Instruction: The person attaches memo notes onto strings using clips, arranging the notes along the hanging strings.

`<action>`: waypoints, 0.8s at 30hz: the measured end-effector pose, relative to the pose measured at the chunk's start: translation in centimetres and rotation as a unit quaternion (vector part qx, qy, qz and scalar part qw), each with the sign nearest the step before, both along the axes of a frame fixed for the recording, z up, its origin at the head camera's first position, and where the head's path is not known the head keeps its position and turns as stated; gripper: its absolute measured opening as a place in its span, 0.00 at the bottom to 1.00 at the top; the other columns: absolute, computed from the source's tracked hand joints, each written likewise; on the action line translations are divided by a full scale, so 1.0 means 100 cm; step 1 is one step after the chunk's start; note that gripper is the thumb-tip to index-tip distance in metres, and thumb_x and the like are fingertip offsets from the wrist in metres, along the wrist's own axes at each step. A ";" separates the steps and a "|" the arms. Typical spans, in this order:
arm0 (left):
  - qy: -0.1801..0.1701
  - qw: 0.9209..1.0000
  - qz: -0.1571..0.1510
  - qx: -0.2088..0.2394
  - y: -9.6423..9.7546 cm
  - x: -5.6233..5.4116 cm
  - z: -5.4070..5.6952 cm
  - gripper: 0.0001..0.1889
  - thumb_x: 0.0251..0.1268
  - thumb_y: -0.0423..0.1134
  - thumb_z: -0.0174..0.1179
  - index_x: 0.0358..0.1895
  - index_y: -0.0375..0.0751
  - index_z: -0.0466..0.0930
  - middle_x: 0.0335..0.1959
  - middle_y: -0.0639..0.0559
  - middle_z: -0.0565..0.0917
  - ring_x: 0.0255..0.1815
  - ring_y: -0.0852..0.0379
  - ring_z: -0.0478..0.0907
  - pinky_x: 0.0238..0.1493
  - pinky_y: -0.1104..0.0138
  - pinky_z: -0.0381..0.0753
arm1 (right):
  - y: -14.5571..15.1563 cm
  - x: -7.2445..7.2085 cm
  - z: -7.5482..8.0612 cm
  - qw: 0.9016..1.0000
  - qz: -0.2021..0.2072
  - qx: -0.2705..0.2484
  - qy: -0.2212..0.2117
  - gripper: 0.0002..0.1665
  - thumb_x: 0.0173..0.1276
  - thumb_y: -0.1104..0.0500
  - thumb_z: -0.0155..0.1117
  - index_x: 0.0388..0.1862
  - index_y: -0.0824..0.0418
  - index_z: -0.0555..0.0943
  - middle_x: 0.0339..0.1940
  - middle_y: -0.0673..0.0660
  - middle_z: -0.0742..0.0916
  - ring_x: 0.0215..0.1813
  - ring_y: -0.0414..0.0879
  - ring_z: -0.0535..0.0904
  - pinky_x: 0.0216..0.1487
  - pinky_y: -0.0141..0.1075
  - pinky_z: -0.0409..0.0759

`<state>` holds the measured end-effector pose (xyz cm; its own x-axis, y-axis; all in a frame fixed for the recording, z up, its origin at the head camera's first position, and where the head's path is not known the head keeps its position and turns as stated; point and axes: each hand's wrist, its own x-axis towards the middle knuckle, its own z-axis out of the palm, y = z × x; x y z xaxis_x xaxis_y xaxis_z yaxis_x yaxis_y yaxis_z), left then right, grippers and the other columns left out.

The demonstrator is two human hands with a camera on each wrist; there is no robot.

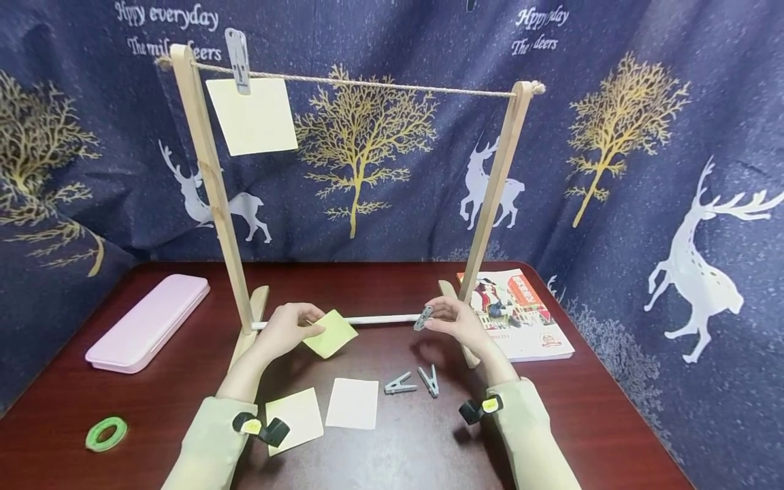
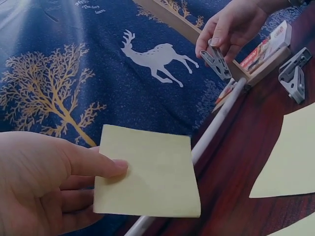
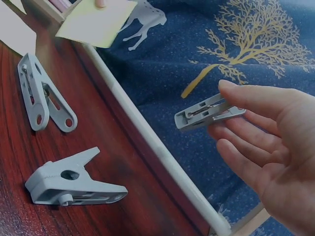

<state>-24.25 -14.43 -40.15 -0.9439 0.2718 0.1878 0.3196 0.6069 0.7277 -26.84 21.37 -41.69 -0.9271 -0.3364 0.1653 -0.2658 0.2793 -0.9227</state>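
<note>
My left hand pinches a yellow sticky note between thumb and fingers, raised over the table near the white crossbar. Thumb and fingertips of my right hand hold a grey clothespin by its handle end, close to the right post. On the table between the arms lie two more sticky notes, a yellow one and a paler one. Beside them rest two grey clothespins. Another clothespin fixes a yellow note to the string at upper left.
A wooden frame with a left post, a right post and a string stands at the back. Its white crossbar runs low. A pink case and green tape roll lie left, a book right.
</note>
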 end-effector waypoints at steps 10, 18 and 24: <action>0.015 0.998 0.023 0.048 0.001 0.002 0.008 0.09 0.56 0.31 0.68 0.40 0.31 0.84 0.35 0.40 0.87 0.37 0.47 0.85 0.38 0.66 0.82 | -0.008 -0.001 0.008 1.000 0.008 0.017 0.014 0.22 0.62 0.67 0.67 0.55 0.73 0.76 0.49 0.69 0.84 0.46 0.39 0.82 0.50 0.31 0.80; 0.057 0.990 0.066 0.109 0.003 0.000 0.020 0.12 0.57 0.33 0.70 0.42 0.30 0.84 0.36 0.38 0.88 0.37 0.48 0.86 0.38 0.75 0.79 | -0.017 -0.006 0.034 0.998 0.016 0.018 0.051 0.21 0.62 0.69 0.67 0.54 0.73 0.77 0.47 0.70 0.84 0.44 0.34 0.82 0.47 0.29 0.81; 0.062 0.982 0.084 0.156 0.002 -0.001 0.033 0.15 0.59 0.36 0.69 0.46 0.30 0.84 0.39 0.36 0.88 0.40 0.51 0.86 0.38 0.78 0.78 | -0.023 -0.011 0.059 0.997 0.025 0.015 0.067 0.22 0.65 0.69 0.64 0.56 0.75 0.75 0.50 0.72 0.83 0.47 0.36 0.82 0.50 0.30 0.80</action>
<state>-24.40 -14.24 -36.90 -0.9354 0.0260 0.3528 0.3314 0.4127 0.8484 -27.89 19.02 -35.76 -0.8795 -0.3877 0.2760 -0.4008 0.2907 -0.8688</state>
